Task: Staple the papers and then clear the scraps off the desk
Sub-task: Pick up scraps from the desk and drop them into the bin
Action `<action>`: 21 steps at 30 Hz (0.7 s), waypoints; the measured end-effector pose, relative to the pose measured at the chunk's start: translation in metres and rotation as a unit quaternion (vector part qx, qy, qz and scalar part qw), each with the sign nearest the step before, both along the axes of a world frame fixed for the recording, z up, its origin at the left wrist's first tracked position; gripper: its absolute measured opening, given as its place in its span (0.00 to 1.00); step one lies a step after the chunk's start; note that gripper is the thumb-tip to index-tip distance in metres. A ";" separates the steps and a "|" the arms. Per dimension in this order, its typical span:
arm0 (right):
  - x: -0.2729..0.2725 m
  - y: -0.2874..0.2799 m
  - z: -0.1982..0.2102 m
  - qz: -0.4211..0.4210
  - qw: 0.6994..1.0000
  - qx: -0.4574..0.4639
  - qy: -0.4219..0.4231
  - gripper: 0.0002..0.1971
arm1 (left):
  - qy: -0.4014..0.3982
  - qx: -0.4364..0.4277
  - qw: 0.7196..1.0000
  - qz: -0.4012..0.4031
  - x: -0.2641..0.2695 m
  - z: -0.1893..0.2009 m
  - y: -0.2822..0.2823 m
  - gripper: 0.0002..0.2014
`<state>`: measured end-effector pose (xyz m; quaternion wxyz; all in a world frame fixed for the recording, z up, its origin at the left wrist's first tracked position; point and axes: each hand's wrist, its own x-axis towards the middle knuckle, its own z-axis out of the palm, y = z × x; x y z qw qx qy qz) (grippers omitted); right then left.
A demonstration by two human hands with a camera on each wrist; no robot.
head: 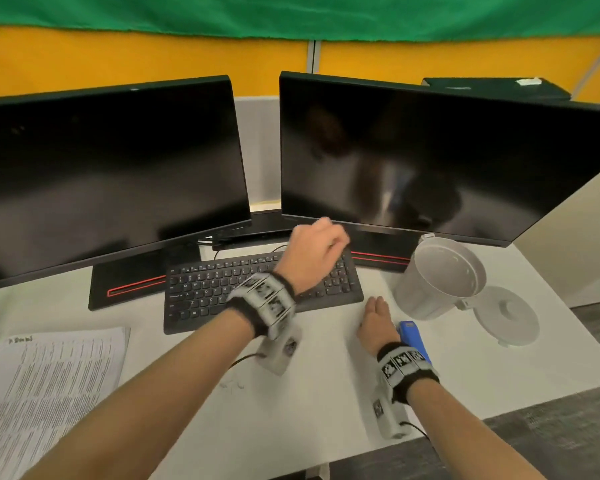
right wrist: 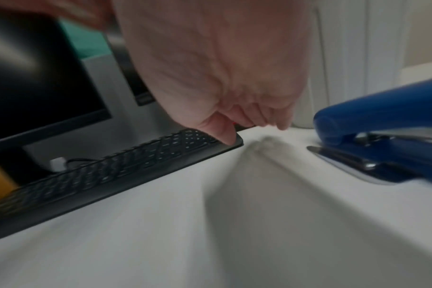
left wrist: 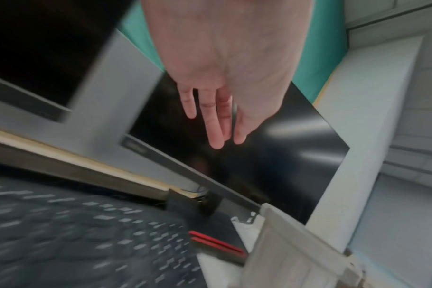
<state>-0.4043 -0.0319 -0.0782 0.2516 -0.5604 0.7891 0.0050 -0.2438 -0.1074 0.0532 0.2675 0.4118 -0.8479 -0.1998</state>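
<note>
L hand (head: 314,252) is up over the far right end of the keyboard (head: 222,285), w/ nothing in it; from the wrist view its fingers (left wrist: 213,124) hang straight and loose in front of the right monitor (head: 430,161). R hand (head: 374,322) sits low over the white surface (head: 291,410), fingers bent down a bit, gripping nothing, tips just off the keyboard's near right corner. Blue stapler (head: 413,336) lies on the surface right beside the R hand, on its outer side, not touched. Printed papers (head: 49,386) lie flat well off to the left of the L arm. White bin (head: 440,278) stands past the R hand, its lid (head: 506,315) flat next to it. No scraps I can make out.
</note>
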 end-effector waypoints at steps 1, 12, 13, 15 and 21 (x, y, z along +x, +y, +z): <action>-0.001 -0.009 -0.002 -0.013 1.000 -0.001 0.007 0.33 | -0.022 0.015 1.000 0.010 0.021 -0.008 0.008 0.08; 0.007 -0.005 -0.011 -0.014 0.998 0.024 0.053 0.32 | -0.132 0.158 0.968 0.142 0.192 -0.090 0.088 0.06; 0.017 0.008 -0.011 0.001 0.999 0.021 0.041 0.33 | -0.144 0.168 0.964 0.150 0.200 -0.095 0.093 0.06; 0.044 0.036 -0.011 0.051 0.998 0.035 0.020 0.35 | -0.172 0.178 0.955 0.162 0.210 -0.108 0.102 0.06; 0.117 0.075 -0.012 0.263 0.964 0.043 0.006 0.37 | -0.240 0.198 0.927 0.209 0.216 -0.137 0.124 0.07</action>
